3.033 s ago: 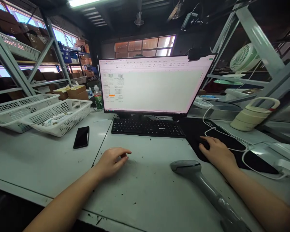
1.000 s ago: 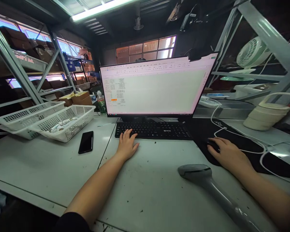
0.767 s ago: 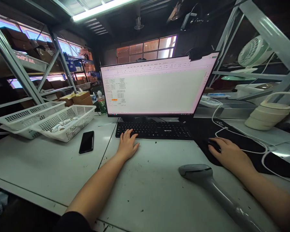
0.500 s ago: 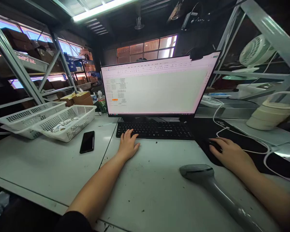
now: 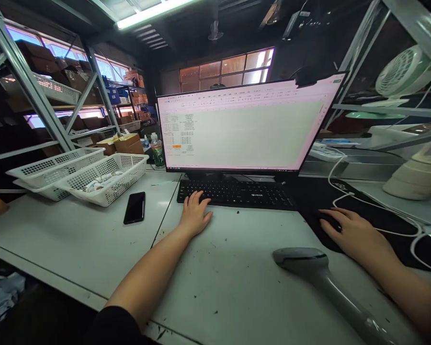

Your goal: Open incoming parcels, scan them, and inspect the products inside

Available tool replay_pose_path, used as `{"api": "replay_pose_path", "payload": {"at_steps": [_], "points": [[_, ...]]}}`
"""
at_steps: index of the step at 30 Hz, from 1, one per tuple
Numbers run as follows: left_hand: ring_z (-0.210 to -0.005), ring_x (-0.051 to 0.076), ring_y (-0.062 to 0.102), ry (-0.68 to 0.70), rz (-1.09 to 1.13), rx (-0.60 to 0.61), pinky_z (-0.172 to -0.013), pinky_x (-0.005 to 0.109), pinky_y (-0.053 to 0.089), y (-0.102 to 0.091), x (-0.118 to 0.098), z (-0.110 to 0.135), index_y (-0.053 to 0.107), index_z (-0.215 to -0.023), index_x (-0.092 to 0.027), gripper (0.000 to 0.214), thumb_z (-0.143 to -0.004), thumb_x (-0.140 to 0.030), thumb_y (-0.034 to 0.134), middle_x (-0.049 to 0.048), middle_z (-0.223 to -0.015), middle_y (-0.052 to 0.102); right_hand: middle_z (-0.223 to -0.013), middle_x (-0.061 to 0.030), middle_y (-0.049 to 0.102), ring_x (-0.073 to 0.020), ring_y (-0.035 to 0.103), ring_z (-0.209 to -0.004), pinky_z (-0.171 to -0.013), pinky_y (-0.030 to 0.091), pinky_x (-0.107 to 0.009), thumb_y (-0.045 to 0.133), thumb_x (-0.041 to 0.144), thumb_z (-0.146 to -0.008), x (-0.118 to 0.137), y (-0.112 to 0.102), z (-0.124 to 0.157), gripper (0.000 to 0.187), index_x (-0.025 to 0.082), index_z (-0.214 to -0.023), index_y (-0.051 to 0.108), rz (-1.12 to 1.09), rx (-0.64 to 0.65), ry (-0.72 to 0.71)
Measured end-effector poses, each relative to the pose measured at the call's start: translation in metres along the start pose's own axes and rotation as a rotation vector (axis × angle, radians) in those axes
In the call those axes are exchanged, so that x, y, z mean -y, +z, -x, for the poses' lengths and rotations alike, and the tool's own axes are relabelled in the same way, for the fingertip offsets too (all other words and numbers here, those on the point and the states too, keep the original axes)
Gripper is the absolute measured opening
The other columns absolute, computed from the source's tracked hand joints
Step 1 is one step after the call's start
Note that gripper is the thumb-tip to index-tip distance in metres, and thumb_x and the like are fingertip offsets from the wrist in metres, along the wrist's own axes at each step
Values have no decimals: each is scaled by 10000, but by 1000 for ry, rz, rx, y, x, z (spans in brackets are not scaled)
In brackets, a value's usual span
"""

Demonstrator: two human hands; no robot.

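My left hand [image 5: 194, 214] rests at the left end of a black keyboard [image 5: 237, 194], its fingers spread over the keys and holding nothing. On the black mouse pad [image 5: 309, 203] at right, my right hand [image 5: 361, 235] is curled over a dark computer mouse [image 5: 334, 221], most of which the hand hides. Behind the keyboard stands a monitor [image 5: 251, 129] showing a spreadsheet with one orange cell at lower left. A grey handheld barcode scanner [image 5: 305, 261] is in front, between my forearms.
A black phone [image 5: 134, 207] lies left of the keyboard. White perforated baskets [image 5: 124, 179] stand at the far left, one with small white items inside. A plastic bottle [image 5: 157, 151] is beside the monitor. At right are white cables [image 5: 391, 225], a beige container [image 5: 413, 177] and a fan [image 5: 398, 72].
The view has turned slightly left, so most things appear further right. Both hands keep their places on the keyboard and the mouse.
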State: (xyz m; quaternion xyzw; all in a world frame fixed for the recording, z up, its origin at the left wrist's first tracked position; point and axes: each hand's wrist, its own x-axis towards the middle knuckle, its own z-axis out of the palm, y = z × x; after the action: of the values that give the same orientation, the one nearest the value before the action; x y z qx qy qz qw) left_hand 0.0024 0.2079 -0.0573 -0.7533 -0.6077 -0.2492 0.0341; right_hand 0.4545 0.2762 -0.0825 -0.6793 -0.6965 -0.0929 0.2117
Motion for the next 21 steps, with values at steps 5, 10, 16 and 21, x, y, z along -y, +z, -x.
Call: {"api": "replay_pose_path", "payload": {"at_steps": [5, 10, 16, 21], "points": [[-1527, 302, 250, -1, -1, 1, -1251, 554, 218, 0, 0, 0, 544, -1398, -240, 466, -944, -335, 586, 112, -1596, 367, -1376, -135, 584, -354, 583, -1243, -1028, 507, -506, 307, 582, -884, -3, 2, -1, 613, 242, -1264, 647, 2, -11, -11], [-1528, 296, 250, -1, -8, 3, -1252, 546, 217, 1, 1, 0, 542, -1399, -242, 470, -943, -345, 585, 110, -1599, 362, -1372, -121, 588, -353, 588, -1238, -1005, 517, -506, 306, 583, -882, 0, 1, 0, 601, 260, -1262, 642, 3, -13, -3], [-1538, 298, 232, 15, -6, 78, -1252, 562, 200, 4, 2, -2, 568, -1372, -249, 472, -931, -412, 591, 103, -1606, 370, -1388, -142, 581, -376, 590, -1214, -957, 532, -528, 321, 565, -882, 10, -9, 6, 628, 224, -1321, 613, 19, 1, 23], [-1563, 299, 159, -73, -5, 90, -1276, 543, 104, 9, 5, -8, 480, -1449, -207, 640, -898, -505, 613, 116, -1649, 298, -1402, -148, 566, -366, 567, -1242, -1014, 503, -508, 336, 538, -897, 19, -16, 10, 627, 195, -1352, 597, 30, 10, 21]]}}
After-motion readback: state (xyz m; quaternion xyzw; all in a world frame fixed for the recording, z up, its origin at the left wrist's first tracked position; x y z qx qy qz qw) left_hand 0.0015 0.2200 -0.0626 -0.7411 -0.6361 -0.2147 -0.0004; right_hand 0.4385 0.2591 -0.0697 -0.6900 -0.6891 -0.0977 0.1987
